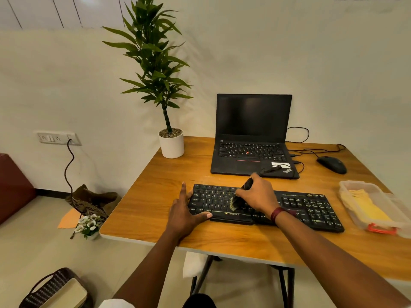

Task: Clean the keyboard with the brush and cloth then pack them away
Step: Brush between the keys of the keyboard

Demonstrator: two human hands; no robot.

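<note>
Wooden desk (169,178) held the keyboard (311,207). Your right hand (258,196) gripped the brush (234,202) on its keys, and your left hand (184,212) lay flat, bracing the nine o'clock end. Brushing seemed underway; next strokes likely needed to head toward three o'clock.

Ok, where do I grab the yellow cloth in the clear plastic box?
Pinch the folded yellow cloth near its middle, coming straight down from above: it lies flat inside the open clear plastic box, whose walls block a sideways approach.
</note>
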